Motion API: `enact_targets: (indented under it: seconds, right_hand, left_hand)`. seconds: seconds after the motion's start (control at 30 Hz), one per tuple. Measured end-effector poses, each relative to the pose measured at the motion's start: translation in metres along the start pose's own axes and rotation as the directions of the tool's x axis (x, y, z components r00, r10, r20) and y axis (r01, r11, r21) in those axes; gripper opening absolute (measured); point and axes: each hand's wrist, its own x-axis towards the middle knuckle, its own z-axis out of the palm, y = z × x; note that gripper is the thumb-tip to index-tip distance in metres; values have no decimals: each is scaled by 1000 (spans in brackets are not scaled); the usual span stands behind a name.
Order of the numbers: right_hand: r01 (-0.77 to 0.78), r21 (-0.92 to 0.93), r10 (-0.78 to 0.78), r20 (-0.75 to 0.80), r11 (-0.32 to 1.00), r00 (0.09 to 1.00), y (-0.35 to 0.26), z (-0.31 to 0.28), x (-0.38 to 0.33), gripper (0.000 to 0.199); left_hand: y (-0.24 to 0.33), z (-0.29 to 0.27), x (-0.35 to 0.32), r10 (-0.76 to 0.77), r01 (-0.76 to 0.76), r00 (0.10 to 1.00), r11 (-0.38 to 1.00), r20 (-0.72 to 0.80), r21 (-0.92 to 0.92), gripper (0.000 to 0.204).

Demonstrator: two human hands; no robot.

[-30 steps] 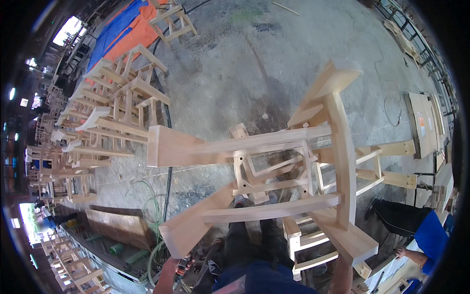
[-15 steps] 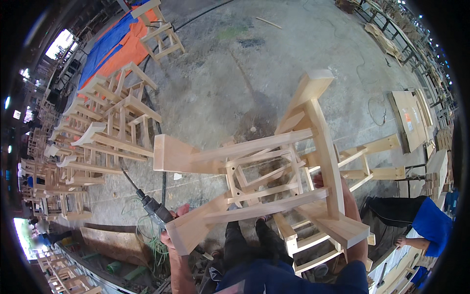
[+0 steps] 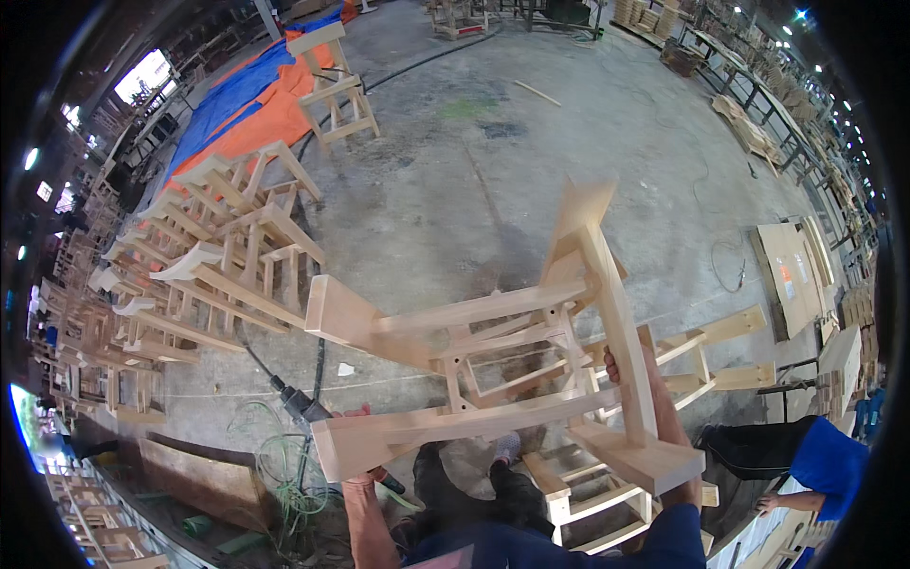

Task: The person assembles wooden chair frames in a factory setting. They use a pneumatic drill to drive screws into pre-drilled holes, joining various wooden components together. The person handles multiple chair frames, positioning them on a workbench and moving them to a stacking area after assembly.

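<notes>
A pale wooden chair frame (image 3: 502, 406), with thick flared ends and slimmer rails, is held tilted in front of me. My left hand (image 3: 358, 482) is closed around its near left end, and the wood hides most of the palm. At the right side, my right hand (image 3: 612, 365) has its fingers wrapped round the upright piece, the forearm passing behind it. Close by my left hand is a dark power drill (image 3: 301, 405) with a long thin bit. The chair frame partly covers the drill, so I cannot tell whether that hand touches it.
Several wooden chair frames (image 3: 213, 270) stand in a row at left, beside an orange and blue tarp (image 3: 275, 100). Another wooden frame (image 3: 595, 500) is near my feet. A co-worker in a blue shirt (image 3: 829, 465) is at right. Cardboard (image 3: 791, 275) lies farther right.
The chair frame has tilted slightly, its far upper end lower in view and its left end a little higher. Both hands have kept hold. The whole view has shifted, with the floor lower.
</notes>
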Motion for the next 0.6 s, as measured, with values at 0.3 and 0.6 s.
enact_targets:
  seconds: [0.3,0.6]
  right_hand:
    - [42,100,-49,66,994,997,-44,149,3,38]
    - [65,299,-113,149,952,982,-81,297,-2,40]
  left_hand:
    - [79,-71,105,-56,31,985,988,-161,-152,72]
    - [166,-144,240,-65,38,992,969,-104,-245,86]
